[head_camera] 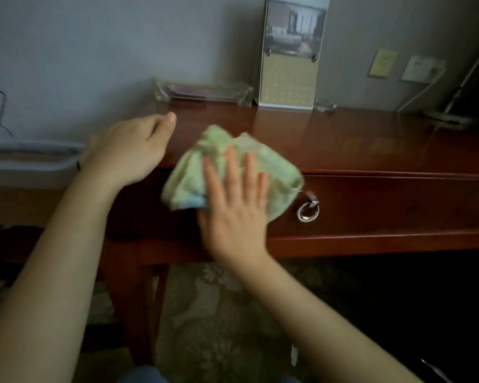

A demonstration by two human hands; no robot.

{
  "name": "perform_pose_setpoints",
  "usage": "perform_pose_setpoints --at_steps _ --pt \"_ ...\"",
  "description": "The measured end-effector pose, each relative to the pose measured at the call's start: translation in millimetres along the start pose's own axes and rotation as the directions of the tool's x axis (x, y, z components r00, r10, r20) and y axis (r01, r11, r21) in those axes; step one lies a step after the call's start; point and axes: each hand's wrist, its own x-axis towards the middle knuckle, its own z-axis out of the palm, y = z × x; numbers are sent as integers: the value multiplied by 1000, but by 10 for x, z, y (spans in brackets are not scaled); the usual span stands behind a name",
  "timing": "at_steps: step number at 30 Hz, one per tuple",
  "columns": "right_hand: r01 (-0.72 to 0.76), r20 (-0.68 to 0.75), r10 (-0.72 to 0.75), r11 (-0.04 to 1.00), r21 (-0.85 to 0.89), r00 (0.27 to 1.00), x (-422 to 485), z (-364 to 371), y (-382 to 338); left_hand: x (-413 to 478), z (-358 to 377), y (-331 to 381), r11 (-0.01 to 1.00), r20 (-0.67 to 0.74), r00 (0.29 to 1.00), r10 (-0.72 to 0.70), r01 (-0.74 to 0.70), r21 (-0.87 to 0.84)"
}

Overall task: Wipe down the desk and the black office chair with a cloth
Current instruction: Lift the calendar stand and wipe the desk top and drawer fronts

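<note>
Pale green cloth (219, 142), bunched up, draped over the front edge of the counter (357, 139): partly on the glossy red-brown top, partly hanging down the drawer front. Pinned there under the right hand (235, 214), fingers straight and spread, palm flat on the fabric, pressing rather than pinching. Just beside the cloth's right edge, on the drawer front, a silver ring pull (308, 211). To the cloth's left, over the counter's left end, the left hand (127, 150), blurred, fingers loosely curled under, thumb sticking out, nothing seen in its grasp. At the back of the counter, against the wall, a clear plastic tray (202, 91) and beside it an upright card (289, 78) with a picture at its top. Further right on the wall, two wall plates (382, 63). Below the counter, patterned carpet (219, 313).
</note>
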Motion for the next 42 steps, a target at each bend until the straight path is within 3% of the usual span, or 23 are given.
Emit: perform_pose_setpoints --at_steps 4,8,11,15,19,22,25,28,33,37,42 --pt "106 11 -107 994 13 994 -15 102 -319 27 -36 -61 990 149 989 6 15 -142" --pt "191 77 -192 981 21 978 -146 9 16 -5 -62 -79 1000 230 973 -10 16 -24" --pt "132 92 -123 986 -104 988 -363 -14 425 -79 -50 -66 998 153 988 -28 18 67" --pt "34 79 -24 992 -122 997 -475 -22 621 -227 -20 -35 993 -95 995 -15 27 119" --pt "20 36 -19 999 -42 999 -314 18 361 -235 -76 -203 990 -148 987 -69 50 -131" --pt "138 33 -137 990 -11 990 -137 64 28 -233 -119 -290 943 -102 988 -117 79 -323" --pt "256 34 -258 965 49 965 -26 135 -370 -236 -120 -334 925 -56 992 -111 82 -372" --pt "370 70 -378 923 107 923 -29 250 -647 -261 -101 -296 949 -86 990 -114 82 -305" --pt "544 173 -558 830 121 812 -214 356 -564 -382 -1 -197 985 -253 956 -147 119 -124" --pt "527 218 -531 846 82 818 -352 310 -323 -444 160 -31 990 -356 932 -70 109 90" --pt "479 237 -471 877 25 850 -591 229 -93 -487 303 86 993 -412 911 -13 61 104"
